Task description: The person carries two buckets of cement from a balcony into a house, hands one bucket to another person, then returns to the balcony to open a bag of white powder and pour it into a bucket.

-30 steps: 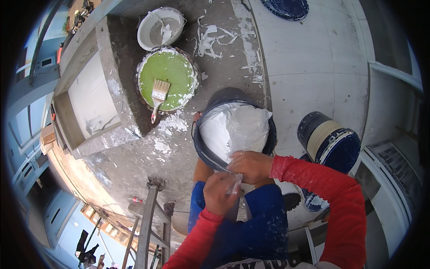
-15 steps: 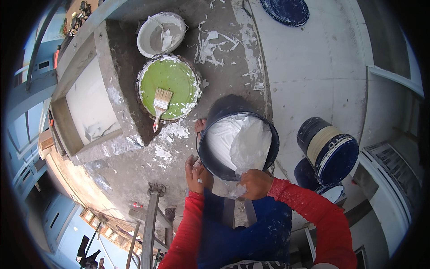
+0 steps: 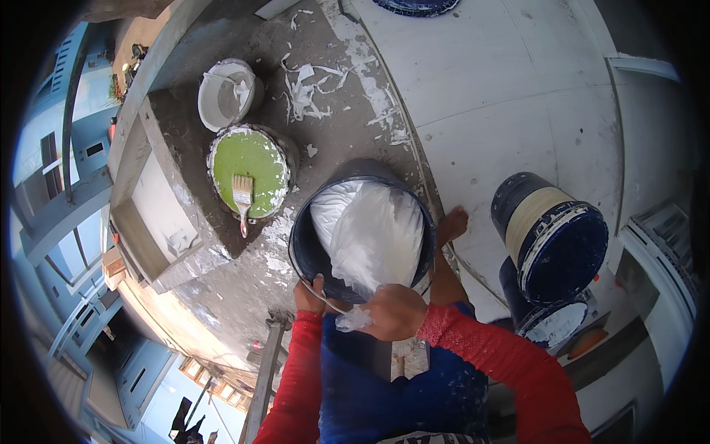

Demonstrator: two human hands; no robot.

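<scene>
A dark blue bucket (image 3: 303, 248) stands on the floor in front of me with a white plastic bag (image 3: 370, 229) of white stuff inside it. My right hand (image 3: 396, 311) is closed around the bag's twisted neck at the bucket's near rim. My left hand (image 3: 309, 296) grips the near rim of the bucket, by its thin wire handle. Both arms wear red sleeves. One bare foot (image 3: 451, 224) rests on the floor just right of the bucket.
A round lid covered in green paint (image 3: 248, 159) with a paintbrush (image 3: 242, 194) lying on it sits to the left, and a white pail (image 3: 225, 95) beyond it. A tilted blue bucket (image 3: 551, 237) stands at right. A concrete ledge (image 3: 151, 200) drops off at left.
The bag's neck has been gathered and pulled toward me at the near rim. My left hand moved from the bag to the bucket's rim. The view has shifted closer over the bucket.
</scene>
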